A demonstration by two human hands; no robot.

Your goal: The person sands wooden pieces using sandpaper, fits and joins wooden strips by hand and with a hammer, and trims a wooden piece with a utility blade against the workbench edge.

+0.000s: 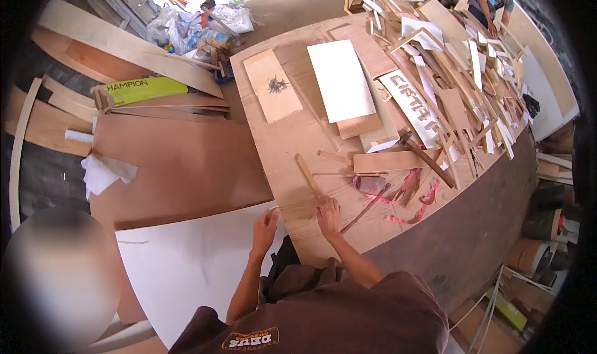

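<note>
My right hand (pixel 328 217) is closed around the near end of a short wooden strip (pixel 307 174), which points away from me across the plywood tabletop (pixel 273 144). My left hand (pixel 265 225) is pinched closed beside the tabletop's left edge, above the corner of a large white sheet (pixel 186 261). A small pale bit shows at its fingertips, too small to name. Right of the strip lie a pink measuring tape (pixel 429 195), a thin dark stick (pixel 367 208) and a small block (pixel 372 185). Beyond them rests a hammer (pixel 429 161) with a wooden handle.
A white panel (pixel 341 77) and a small board (pixel 270 83) with a pile of nails lie farther back. Offcuts (pixel 463 99) crowd the right side, where another person (pixel 491 6) bends over. Brown sheets (pixel 177 167) and a blurred round patch (pixel 62 279) are at left.
</note>
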